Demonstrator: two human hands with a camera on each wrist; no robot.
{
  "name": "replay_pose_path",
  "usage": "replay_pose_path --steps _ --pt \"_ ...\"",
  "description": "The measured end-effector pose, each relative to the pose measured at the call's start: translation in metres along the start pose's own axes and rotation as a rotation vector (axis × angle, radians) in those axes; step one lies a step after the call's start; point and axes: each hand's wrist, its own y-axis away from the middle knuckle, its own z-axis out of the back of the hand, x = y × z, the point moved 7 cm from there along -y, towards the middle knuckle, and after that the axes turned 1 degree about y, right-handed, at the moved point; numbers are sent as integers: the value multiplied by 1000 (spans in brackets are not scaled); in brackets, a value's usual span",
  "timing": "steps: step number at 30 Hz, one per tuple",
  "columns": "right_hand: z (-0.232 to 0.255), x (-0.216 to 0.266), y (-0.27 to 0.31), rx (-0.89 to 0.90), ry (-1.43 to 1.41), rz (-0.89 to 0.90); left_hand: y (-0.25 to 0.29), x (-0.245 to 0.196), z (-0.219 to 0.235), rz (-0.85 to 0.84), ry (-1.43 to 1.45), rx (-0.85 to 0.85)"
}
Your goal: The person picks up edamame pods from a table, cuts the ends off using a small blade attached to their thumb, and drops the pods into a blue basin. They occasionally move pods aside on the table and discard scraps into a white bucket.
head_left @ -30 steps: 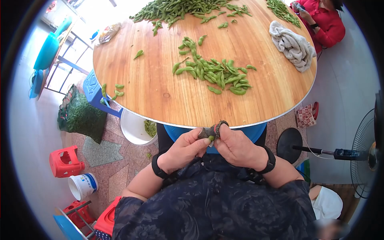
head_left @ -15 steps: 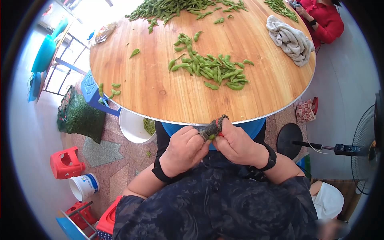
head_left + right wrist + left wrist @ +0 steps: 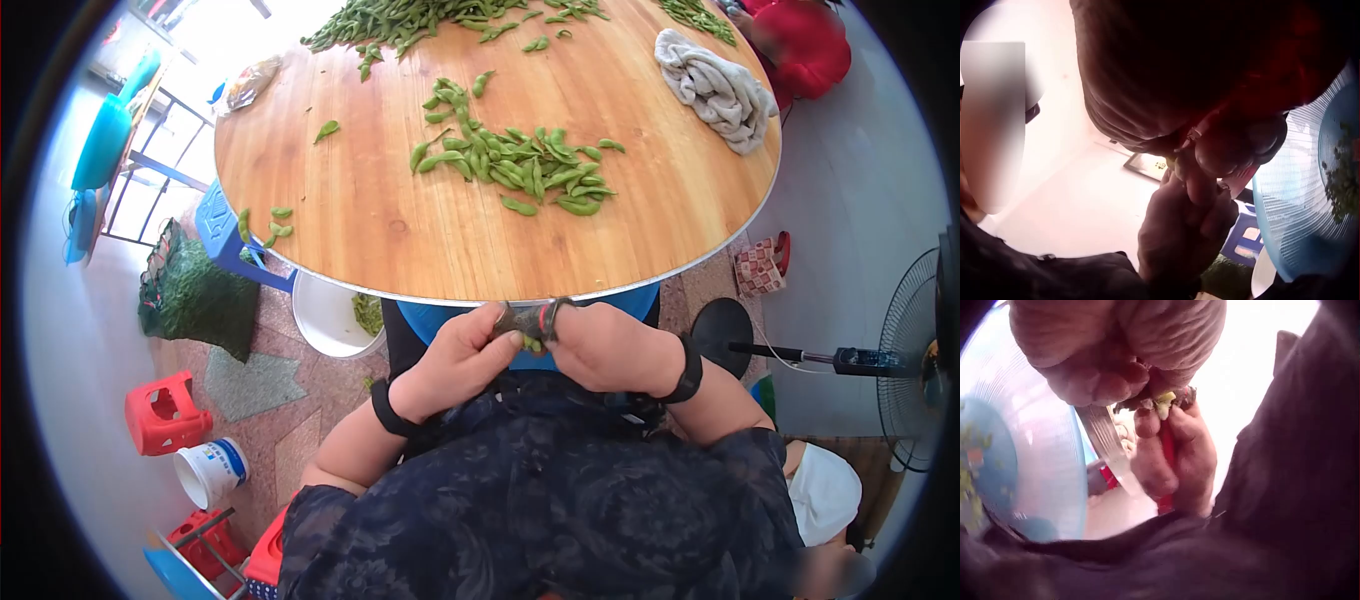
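The left hand [image 3: 455, 355] and right hand [image 3: 620, 348] meet just off the near table edge, pinching a small green pod [image 3: 532, 344] between them. Dark, worn wraps cover fingertips where the hands meet, with a red band at the right one. In the left wrist view the pod [image 3: 1164, 404], light green and seemingly split, lies between the fingertips of the left hand [image 3: 1116, 344] and right hand [image 3: 1175, 456]. Fingers mostly hide it in the right wrist view. Loose pods [image 3: 535, 165] lie on the round wooden table [image 3: 330, 220].
Below the hands is a blue basin [image 3: 1047, 456] with green bits inside. A larger pod heap [image 3: 400, 20] lies at the table's far side, a grey cloth [image 3: 715, 90] at right. A white tub [image 3: 335, 315] and a fan [image 3: 910, 360] stand beside the table; another person sits far right.
Both hands stay together at the pod; their wrists and the dark wraps have turned slightly. The table and its pods have shifted up and left in the head view.
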Motion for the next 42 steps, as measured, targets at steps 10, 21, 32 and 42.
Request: replay_pose_path --steps 10,21,32,42 --pt "-2 -11 6 174 63 -217 45 -32 36 -376 -484 -359" --pt "49 -18 -77 -75 695 -102 155 -30 163 -371 -1295 -1161" --pt "29 49 -55 -15 475 232 47 -11 53 87 307 -121" --pt "25 7 -9 -314 0 -132 8 -12 13 -52 248 20"
